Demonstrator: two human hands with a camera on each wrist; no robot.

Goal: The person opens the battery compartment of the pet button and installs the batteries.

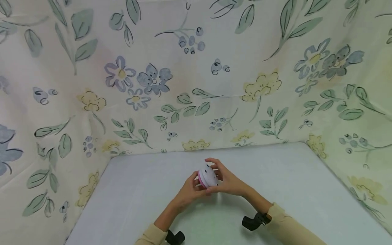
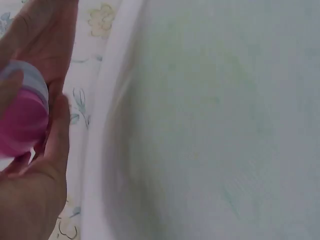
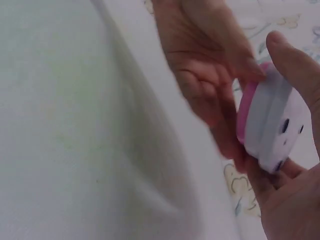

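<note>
A small round white-and-pink object [image 1: 208, 177], like a squat case with dark spots on its white face, is held between both hands above the table. My left hand [image 1: 188, 193] grips its pink side, thumb on the near edge and fingers behind. On the white, spotted side my right hand [image 1: 231, 180] curls its thumb and fingers about the rim, one finger raised at the top. In the left wrist view the pink base [image 2: 24, 122] faces the camera. The right wrist view shows a white body [image 3: 270, 117] with a seam round it and dark marks on its face.
A white table [image 1: 141, 190] spreads beneath the hands. Floral cloth [image 1: 183, 81] hangs behind it and along both sides. Each wrist carries a black camera mount [image 1: 255, 222], and the sleeves [image 1: 291, 224] are pale yellow.
</note>
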